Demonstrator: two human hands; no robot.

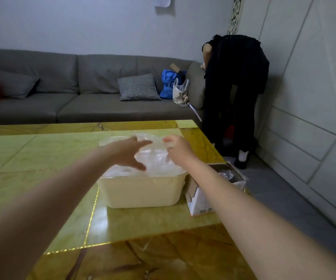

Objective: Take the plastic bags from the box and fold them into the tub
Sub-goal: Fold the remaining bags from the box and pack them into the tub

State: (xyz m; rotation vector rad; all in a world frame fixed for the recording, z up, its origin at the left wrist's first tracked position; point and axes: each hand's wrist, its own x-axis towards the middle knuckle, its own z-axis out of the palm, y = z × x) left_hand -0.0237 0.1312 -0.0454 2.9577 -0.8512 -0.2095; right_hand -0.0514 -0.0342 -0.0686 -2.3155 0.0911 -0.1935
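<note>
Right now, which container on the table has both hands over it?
The cream plastic tub, heaped with clear bags; the open cardboard box sits beside it, right of the right hand.

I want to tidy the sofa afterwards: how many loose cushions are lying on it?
2: a checked cushion near the right end of the sofa, and a grey cushion towards its left end. Others may sit out of frame.
</note>
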